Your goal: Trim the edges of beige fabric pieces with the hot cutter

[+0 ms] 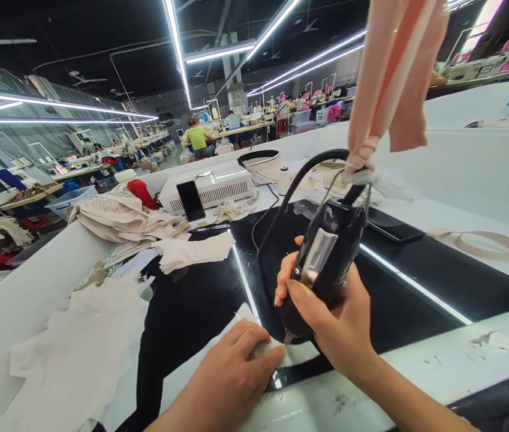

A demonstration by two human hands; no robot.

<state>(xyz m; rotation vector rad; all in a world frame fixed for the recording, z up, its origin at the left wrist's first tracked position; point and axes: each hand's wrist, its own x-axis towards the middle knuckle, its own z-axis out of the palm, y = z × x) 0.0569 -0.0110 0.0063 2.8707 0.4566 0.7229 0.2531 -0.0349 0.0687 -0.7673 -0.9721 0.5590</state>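
Head view | we are gripping the black handheld corded cutting tool (326,258) upright in our right hand (339,318), fist closed | our left hand (231,372) is pressing flat, fingers together, on the small white fabric piece (254,336) | tool tip is meeting fabric just right of left fingertips

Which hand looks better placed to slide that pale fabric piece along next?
Probably the left hand: it lies flat on the fabric piece, while the right hand is wrapped around the black tool.

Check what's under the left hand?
The left hand presses flat on a pale fabric piece lying on the black glossy tabletop. The fabric beneath the palm is covered.
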